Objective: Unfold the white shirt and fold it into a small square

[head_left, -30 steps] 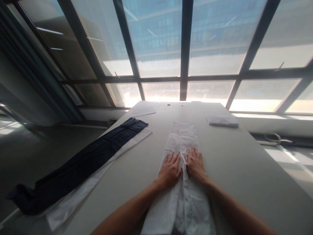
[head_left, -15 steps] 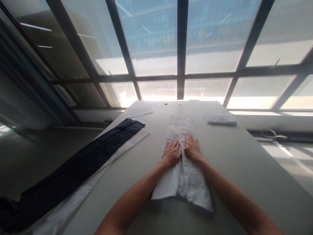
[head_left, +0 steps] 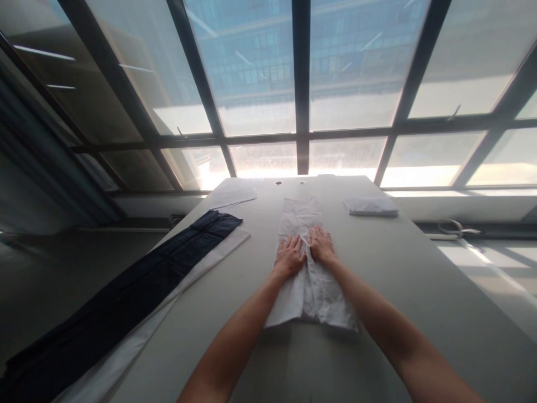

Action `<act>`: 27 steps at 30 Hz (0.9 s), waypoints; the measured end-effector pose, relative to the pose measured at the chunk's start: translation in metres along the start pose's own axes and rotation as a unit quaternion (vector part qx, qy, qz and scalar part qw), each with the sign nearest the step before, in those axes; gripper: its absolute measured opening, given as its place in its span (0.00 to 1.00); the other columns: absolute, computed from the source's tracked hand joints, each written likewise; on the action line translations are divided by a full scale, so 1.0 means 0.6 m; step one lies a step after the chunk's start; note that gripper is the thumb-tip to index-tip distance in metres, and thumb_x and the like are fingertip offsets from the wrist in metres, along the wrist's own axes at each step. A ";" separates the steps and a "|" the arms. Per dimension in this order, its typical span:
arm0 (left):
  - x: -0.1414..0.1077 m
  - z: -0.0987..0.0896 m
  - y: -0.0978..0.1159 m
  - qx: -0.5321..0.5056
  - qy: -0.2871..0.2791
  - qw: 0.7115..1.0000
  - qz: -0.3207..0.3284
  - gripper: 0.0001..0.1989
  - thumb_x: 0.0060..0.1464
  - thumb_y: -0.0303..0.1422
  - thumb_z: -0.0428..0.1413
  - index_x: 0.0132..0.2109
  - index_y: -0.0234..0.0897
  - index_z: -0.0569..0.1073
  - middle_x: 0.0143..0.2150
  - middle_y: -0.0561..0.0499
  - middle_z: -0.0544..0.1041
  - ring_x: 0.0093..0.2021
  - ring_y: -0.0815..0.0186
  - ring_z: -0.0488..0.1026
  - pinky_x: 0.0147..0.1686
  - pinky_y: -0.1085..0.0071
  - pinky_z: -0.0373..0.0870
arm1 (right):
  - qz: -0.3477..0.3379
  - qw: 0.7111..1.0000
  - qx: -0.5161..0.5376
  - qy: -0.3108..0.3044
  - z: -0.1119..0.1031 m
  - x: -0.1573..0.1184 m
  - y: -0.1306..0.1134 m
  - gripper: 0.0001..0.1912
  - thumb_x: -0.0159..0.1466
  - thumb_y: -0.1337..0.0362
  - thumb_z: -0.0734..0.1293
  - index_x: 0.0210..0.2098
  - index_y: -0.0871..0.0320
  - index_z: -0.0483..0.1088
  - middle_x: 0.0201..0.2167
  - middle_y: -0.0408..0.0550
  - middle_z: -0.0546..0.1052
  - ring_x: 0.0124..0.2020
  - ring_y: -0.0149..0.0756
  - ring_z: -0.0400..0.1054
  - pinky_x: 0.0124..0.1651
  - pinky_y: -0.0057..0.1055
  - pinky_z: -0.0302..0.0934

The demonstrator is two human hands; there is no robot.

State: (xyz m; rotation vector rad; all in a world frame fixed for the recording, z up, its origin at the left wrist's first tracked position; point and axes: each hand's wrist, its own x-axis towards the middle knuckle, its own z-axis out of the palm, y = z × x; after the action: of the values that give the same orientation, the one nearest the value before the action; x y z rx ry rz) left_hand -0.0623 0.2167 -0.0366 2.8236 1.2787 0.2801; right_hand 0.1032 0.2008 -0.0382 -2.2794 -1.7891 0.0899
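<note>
A long white cloth [head_left: 308, 280] lies flat on the grey table [head_left: 419, 291], pointing away from the person like a strip. It looks thin and a bit wrinkly. A fold line runs down its middle, so it seems to be folded in from both sides. Its near end is a little crooked, and its far end reaches toward the window [head_left: 293, 84].

The left hand [head_left: 288, 256] and the right hand [head_left: 321, 245] lie flat on the cloth, side by side, with fingers spread and palms down. They press on it right at the fold line. The two hands are almost touching each other. They do not pinch or grab anything.

Off to the left of the left hand lies a long dark blue cloth [head_left: 138, 285], and under it is another white cloth [head_left: 201, 263]. Both stretch along the left edge of the table and are well apart from the hands. Far ahead and to the left sits a flat white sheet [head_left: 232, 196]. Ahead and to the right of the right hand sits a small folded white pile [head_left: 371, 206].

The table is bare on the right of the right arm, out to its right edge. There is also bare table between the left arm and the dark blue cloth.
</note>
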 end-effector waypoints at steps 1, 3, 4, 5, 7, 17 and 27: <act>0.000 0.000 0.000 0.002 -0.002 1.000 0.001 0.31 0.71 0.44 0.43 0.75 0.38 0.59 0.77 0.45 0.57 0.76 0.51 0.51 0.73 0.46 0.47 | 0.003 1.000 0.000 -0.001 -0.002 -0.003 -0.002 0.32 0.76 0.56 0.51 0.75 0.60 0.55 0.77 0.55 0.52 0.77 0.43 0.42 0.75 0.46 0.34; 0.003 -0.003 0.001 0.007 -0.010 1.000 0.007 0.31 0.71 0.43 0.43 0.75 0.36 0.59 0.77 0.44 0.57 0.76 0.50 0.51 0.73 0.45 0.47 | 0.006 1.000 0.002 -0.003 -0.006 -0.007 -0.003 0.32 0.76 0.56 0.50 0.75 0.59 0.55 0.77 0.55 0.51 0.77 0.43 0.41 0.75 0.47 0.34; 0.005 -0.004 0.002 0.008 -0.015 1.000 0.011 0.31 0.71 0.43 0.43 0.75 0.36 0.59 0.77 0.44 0.57 0.76 0.50 0.51 0.73 0.45 0.47 | 0.008 1.000 0.003 -0.004 -0.008 -0.009 -0.002 0.32 0.76 0.56 0.50 0.75 0.60 0.55 0.77 0.55 0.51 0.77 0.43 0.41 0.75 0.47 0.35; 0.008 -0.006 0.005 0.009 -0.020 1.000 0.017 0.30 0.72 0.43 0.43 0.75 0.36 0.59 0.77 0.44 0.57 0.76 0.50 0.51 0.73 0.45 0.47 | 0.011 1.000 0.004 -0.005 -0.010 -0.011 0.001 0.32 0.76 0.56 0.50 0.75 0.60 0.55 0.77 0.55 0.51 0.77 0.43 0.41 0.75 0.47 0.35; 0.010 -0.008 0.017 0.010 -0.027 0.999 0.035 0.30 0.72 0.42 0.43 0.75 0.37 0.59 0.77 0.44 0.57 0.76 0.51 0.51 0.73 0.45 0.48 | 0.021 1.000 0.001 -0.004 -0.014 -0.020 0.011 0.32 0.76 0.56 0.50 0.75 0.60 0.55 0.77 0.55 0.51 0.77 0.45 0.41 0.75 0.48 0.35; -0.113 0.010 0.139 -0.019 0.024 0.990 0.134 0.35 0.72 0.49 0.42 0.77 0.37 0.53 0.77 0.44 0.55 0.77 0.51 0.48 0.73 0.44 0.46 | 0.046 0.996 -0.071 0.029 -0.015 -0.221 0.097 0.31 0.75 0.62 0.50 0.75 0.62 0.55 0.76 0.58 0.52 0.77 0.48 0.43 0.75 0.50 0.38; -0.093 -0.001 0.189 -0.030 -0.018 0.985 0.169 0.34 0.70 0.47 0.43 0.76 0.35 0.55 0.77 0.42 0.56 0.77 0.51 0.47 0.74 0.45 0.43 | 0.089 0.993 -0.078 0.022 -0.022 -0.250 0.139 0.32 0.75 0.58 0.49 0.75 0.61 0.54 0.77 0.56 0.51 0.77 0.48 0.41 0.75 0.52 0.36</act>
State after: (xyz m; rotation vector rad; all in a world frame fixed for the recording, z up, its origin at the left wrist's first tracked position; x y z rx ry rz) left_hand -0.0145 0.0999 -0.0328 2.9661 0.7637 0.2691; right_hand 0.1479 0.0359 -0.0596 -2.5259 -1.6191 -0.0707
